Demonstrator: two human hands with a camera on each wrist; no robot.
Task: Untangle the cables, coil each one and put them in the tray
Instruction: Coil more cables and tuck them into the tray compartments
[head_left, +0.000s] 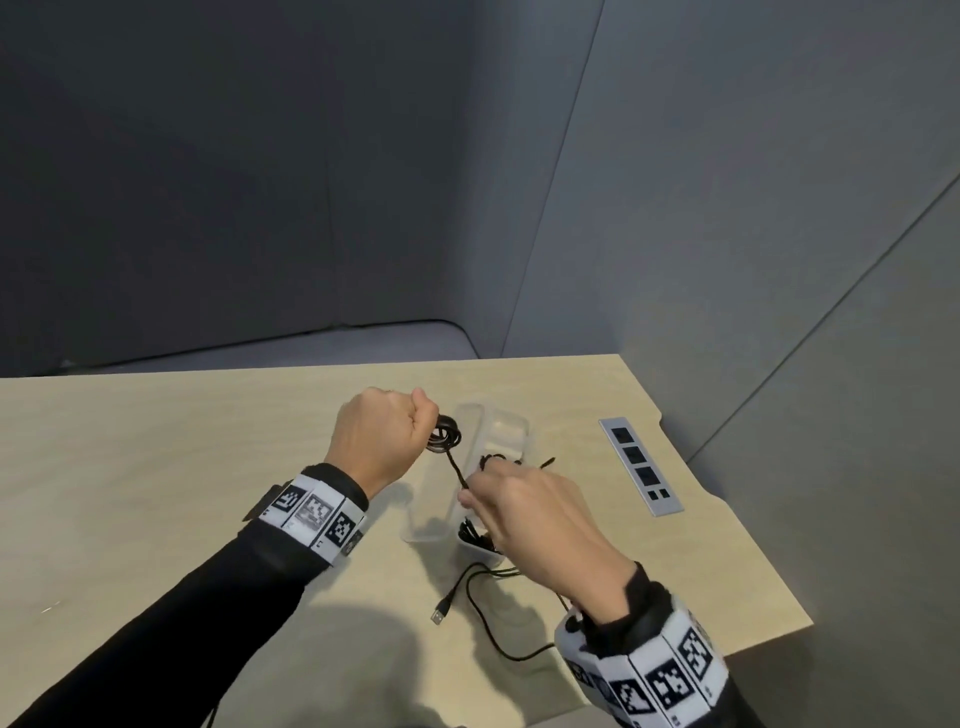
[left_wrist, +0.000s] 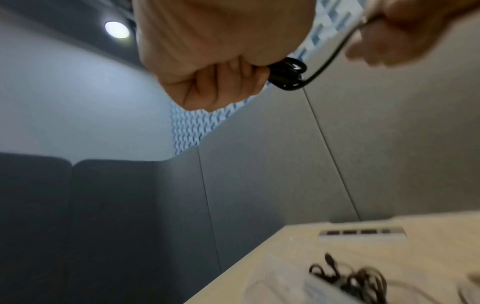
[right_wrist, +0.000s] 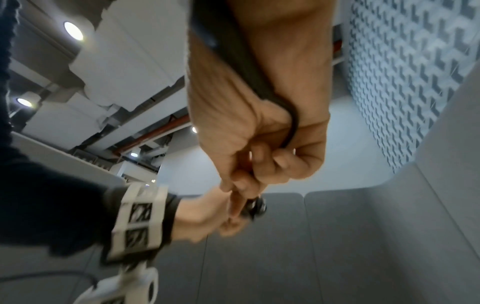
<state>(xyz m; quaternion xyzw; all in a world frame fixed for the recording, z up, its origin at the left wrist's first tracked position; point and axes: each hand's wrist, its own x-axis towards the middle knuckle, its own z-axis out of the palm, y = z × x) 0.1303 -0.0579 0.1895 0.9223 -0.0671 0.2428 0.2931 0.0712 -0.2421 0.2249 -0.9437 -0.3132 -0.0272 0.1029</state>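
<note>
My left hand (head_left: 410, 421) is raised above the table in a fist and grips a small coil of black cable (head_left: 445, 435). In the left wrist view the coil (left_wrist: 287, 74) sticks out beside the curled fingers (left_wrist: 221, 86). A straight strand (head_left: 457, 470) runs from the coil down to my right hand (head_left: 475, 496), which pinches it. In the right wrist view that cable (right_wrist: 292, 121) passes through the curled right hand (right_wrist: 262, 156). Under both hands lies a clear plastic tray (head_left: 519, 423) with another black cable bundle (head_left: 475, 535) at its near end.
A loose black cable with a USB plug (head_left: 440, 617) trails over the table in front of the tray. A grey socket strip (head_left: 641, 465) is set into the table (head_left: 182, 467) at the right. Grey padded walls stand behind and to the right.
</note>
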